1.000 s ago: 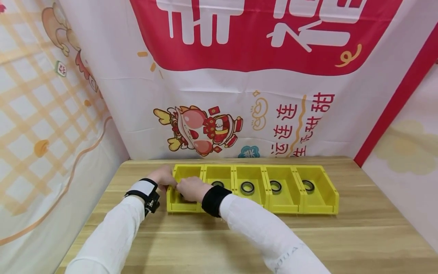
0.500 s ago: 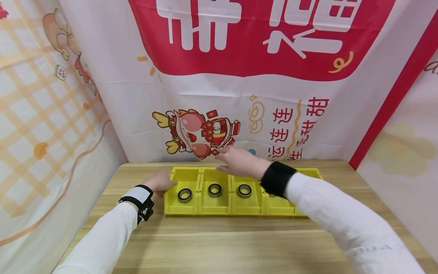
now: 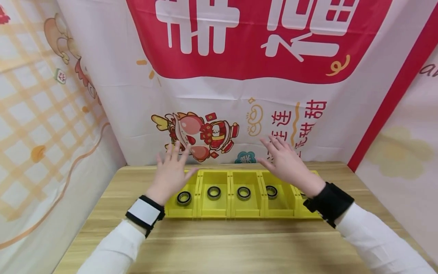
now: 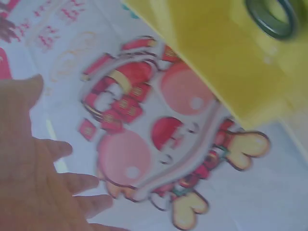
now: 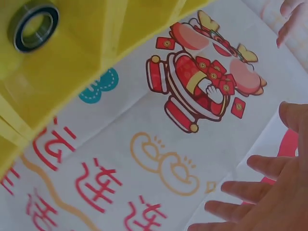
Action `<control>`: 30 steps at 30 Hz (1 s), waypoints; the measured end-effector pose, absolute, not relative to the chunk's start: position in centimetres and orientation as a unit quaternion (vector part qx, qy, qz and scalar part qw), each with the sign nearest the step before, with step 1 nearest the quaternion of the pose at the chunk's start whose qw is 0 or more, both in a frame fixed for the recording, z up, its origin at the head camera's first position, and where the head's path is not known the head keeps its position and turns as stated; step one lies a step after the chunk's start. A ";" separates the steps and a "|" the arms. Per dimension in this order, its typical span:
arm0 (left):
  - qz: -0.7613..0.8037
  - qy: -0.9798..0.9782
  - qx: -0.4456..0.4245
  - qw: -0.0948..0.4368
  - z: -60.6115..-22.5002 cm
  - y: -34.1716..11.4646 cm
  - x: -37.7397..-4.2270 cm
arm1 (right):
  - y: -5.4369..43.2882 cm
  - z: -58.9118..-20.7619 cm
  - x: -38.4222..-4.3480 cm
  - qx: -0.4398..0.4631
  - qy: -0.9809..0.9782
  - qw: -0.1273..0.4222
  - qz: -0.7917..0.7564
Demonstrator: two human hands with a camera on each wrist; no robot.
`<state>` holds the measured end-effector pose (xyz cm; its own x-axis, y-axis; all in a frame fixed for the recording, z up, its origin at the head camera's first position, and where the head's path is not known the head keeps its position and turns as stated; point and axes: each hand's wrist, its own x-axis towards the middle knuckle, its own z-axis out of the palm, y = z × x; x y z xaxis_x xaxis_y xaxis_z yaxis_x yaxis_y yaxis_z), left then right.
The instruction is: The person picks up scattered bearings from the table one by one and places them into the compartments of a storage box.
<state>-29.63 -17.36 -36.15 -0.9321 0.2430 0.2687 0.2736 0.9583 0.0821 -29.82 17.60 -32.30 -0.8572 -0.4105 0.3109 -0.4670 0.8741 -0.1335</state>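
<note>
My left hand (image 3: 170, 177) is raised over the left end of a row of yellow bins (image 3: 213, 213), fingers straight and spread, holding nothing. Over the right end hovers my right hand (image 3: 289, 163), its fingers also stretched out. A ball bearing (image 3: 184, 198), a metal ring with a dark seal, lies in the leftmost bin. Beside it, further bins hold a second bearing (image 3: 213, 193), a third bearing (image 3: 243, 193) and more to the right. The rightmost bin is mostly hidden behind my right wrist. In the right wrist view, a bearing (image 5: 33, 26) shows inside a yellow bin.
The bins stand near the back of a wooden table (image 3: 212, 247). Right behind the table hangs a white cloth (image 3: 205, 95) with red print and a cartoon figure. A patterned cloth (image 3: 41, 114) closes off the left side.
My right hand has left the leftmost bin and moved right and up. My left hand has let go of that bin's left side and lifted, its fingers spreading.
</note>
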 end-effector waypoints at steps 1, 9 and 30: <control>-0.057 -0.978 -0.140 0.142 -36.2 -16.7 -29.3 | 18.0 -32.7 -29.5 0.221 -0.959 0.138 0.110; -0.042 -0.964 -0.183 0.187 -39.3 -13.1 -28.0 | 19.4 -38.1 -27.1 0.180 -0.968 0.125 0.120; -0.044 -0.969 -0.206 0.127 -43.4 -12.2 -26.7 | 18.7 -43.1 -25.6 0.177 -0.972 0.106 0.108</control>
<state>-26.65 -12.23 -43.42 -0.8831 0.3873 0.2648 0.4095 0.9117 0.0321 -25.57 18.68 -43.07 -0.9146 -0.3219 0.2446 -0.3677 0.9140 -0.1718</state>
